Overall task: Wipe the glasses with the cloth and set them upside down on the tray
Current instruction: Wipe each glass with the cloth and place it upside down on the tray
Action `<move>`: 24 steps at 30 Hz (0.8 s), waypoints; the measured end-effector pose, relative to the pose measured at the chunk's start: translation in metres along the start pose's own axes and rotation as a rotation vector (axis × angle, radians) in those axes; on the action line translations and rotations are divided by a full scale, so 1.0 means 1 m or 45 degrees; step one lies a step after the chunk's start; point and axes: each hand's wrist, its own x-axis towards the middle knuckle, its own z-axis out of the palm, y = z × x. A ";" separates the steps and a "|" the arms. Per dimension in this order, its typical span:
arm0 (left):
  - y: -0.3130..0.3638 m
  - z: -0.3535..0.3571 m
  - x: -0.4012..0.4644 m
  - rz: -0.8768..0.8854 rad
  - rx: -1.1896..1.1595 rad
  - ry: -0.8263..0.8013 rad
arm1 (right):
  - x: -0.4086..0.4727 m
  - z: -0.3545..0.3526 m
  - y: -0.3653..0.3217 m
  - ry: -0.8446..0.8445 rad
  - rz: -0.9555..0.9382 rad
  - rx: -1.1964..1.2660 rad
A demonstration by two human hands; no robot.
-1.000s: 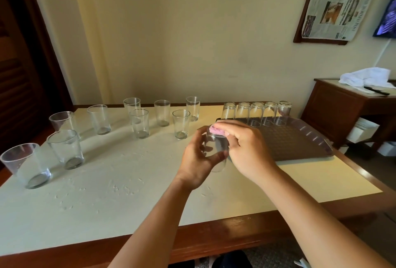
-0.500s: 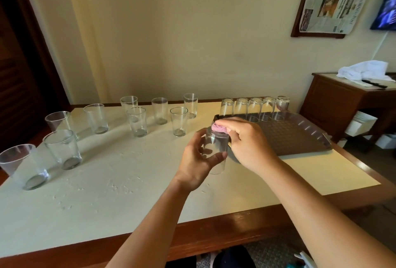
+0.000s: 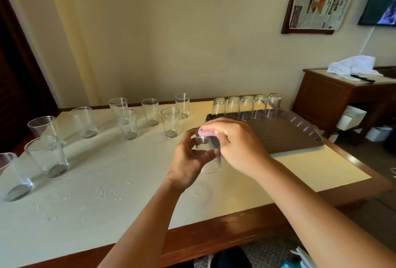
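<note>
My left hand grips a clear glass held above the middle of the table. My right hand pinches a pink cloth against the top end of that glass. A dark brown tray lies on the table to the right, just behind my right hand. Several glasses stand upside down in a row along its far edge. Several upright glasses are spread over the left and back of the table, the nearest of them just left of my hands.
The table has a pale top with a wooden rim. A wooden side table at the right carries a white cloth and a black pen. White boxes sit under it on the floor.
The hands stay on the glass with the cloth at its top. My right hand has shifted slightly round the rim. The camera has tilted a little.
</note>
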 end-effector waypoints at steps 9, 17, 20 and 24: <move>0.004 0.012 0.045 -0.070 0.023 0.199 | -0.027 0.000 0.117 0.025 0.376 0.020; 0.005 0.053 0.108 -0.100 0.184 0.084 | -0.027 0.003 0.179 -0.051 0.463 -0.176; -0.007 0.065 0.133 -0.111 0.300 0.043 | -0.029 0.012 0.201 -0.047 0.400 -0.288; -0.023 0.075 0.161 -0.142 0.345 0.062 | -0.041 0.032 0.220 0.077 0.185 -0.361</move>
